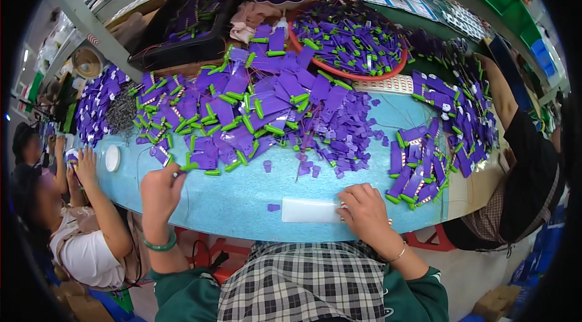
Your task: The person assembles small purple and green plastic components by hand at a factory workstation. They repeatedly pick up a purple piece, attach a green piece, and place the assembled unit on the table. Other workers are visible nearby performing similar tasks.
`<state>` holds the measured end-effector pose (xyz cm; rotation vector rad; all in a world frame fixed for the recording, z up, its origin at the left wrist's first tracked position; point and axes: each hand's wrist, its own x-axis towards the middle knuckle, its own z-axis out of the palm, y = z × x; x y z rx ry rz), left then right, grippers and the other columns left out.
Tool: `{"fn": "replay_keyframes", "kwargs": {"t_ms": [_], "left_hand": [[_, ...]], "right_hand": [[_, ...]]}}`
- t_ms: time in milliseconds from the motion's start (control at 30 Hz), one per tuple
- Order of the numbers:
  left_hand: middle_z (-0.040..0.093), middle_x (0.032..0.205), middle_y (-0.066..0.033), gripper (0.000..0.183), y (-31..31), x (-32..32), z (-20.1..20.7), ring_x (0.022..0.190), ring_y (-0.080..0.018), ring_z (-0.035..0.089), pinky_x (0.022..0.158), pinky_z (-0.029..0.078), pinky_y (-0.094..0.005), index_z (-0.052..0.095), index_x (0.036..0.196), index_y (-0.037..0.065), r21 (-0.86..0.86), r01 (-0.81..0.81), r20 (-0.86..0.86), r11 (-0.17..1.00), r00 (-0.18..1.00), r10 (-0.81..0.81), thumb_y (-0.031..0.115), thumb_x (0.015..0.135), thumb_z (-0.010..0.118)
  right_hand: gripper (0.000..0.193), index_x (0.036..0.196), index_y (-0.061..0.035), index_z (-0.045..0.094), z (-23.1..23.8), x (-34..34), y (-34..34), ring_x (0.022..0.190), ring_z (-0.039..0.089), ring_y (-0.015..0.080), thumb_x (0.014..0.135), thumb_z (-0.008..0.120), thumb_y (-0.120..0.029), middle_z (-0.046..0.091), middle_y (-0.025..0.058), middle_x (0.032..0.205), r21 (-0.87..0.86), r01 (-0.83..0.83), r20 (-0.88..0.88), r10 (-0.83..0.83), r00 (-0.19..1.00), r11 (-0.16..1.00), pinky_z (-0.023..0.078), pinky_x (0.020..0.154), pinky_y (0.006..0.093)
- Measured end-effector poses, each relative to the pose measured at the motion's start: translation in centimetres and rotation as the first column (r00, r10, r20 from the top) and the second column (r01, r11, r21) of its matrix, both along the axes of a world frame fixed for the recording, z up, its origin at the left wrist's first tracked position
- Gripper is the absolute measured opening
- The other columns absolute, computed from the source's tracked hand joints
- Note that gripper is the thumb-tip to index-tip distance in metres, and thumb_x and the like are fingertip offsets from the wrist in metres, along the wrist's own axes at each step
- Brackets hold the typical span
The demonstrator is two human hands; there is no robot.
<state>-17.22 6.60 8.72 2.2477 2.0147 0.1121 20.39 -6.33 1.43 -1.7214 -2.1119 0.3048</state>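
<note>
My left hand point(161, 193), a green bangle on its wrist, is closed in a pinch at the pile's near left edge. At its fingertips is the green end of a purple piece point(191, 165). My right hand point(367, 212) curls over the right end of a glossy white strip point(310, 210) lying near the table's front edge. Small red-and-white striped bits show beside its fingers; the rest is hidden under the hand. Beyond both hands spreads a large pile of flat purple pieces point(267, 98) with green ends. Small purple tabs point(348, 131) are heaped at its right.
An orange-rimmed basket point(405, 58) of purple and green pieces stands at the back, beside a black tray point(142, 58). More bundles point(418, 167) lie right. A white lid point(113, 158) is at left. Co-workers sit either side; one person's hand point(86, 167) works at left.
</note>
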Motion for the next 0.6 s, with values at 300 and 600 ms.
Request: {"fn": "replay_keyframes", "kwargs": {"t_ms": [300, 600], "left_hand": [[0.065, 0.098, -0.018, 0.025, -3.7, 9.1, -2.2, 0.078, -0.0236, 0.066, 0.068, 0.054, -0.0317, 0.059, 0.111, -0.003, 0.067, 0.488, 0.98, 0.87, -0.195, 0.034, 0.013, 0.094, 0.049], [0.062, 0.092, -0.0088, 0.023, -6.8, 17.3, -10.9, 0.084, -0.0151, 0.063, 0.073, 0.054, -0.0292, 0.052, 0.109, -0.001, -0.316, 0.619, 0.945, 0.719, 0.276, 0.177, -0.002, 0.086, 0.057]], "right_hand": [[0.011, 0.078, -0.0104, 0.064, -1.8, -0.4, 0.1, 0.08, 0.053, 0.0213, 0.07, 0.071, -0.012, 0.055, 0.0019, 0.082, -0.026, 0.028, 0.031, -0.027, 0.999, 0.999, 0.04, 0.069, 0.036], [0.017, 0.081, -0.0062, 0.058, -1.4, -1.0, 1.2, 0.085, 0.056, 0.0238, 0.069, 0.07, -0.005, 0.061, 0.0055, 0.084, 0.075, -0.06, -0.169, 0.072, 0.983, 0.995, 0.042, 0.074, 0.0366]]}}
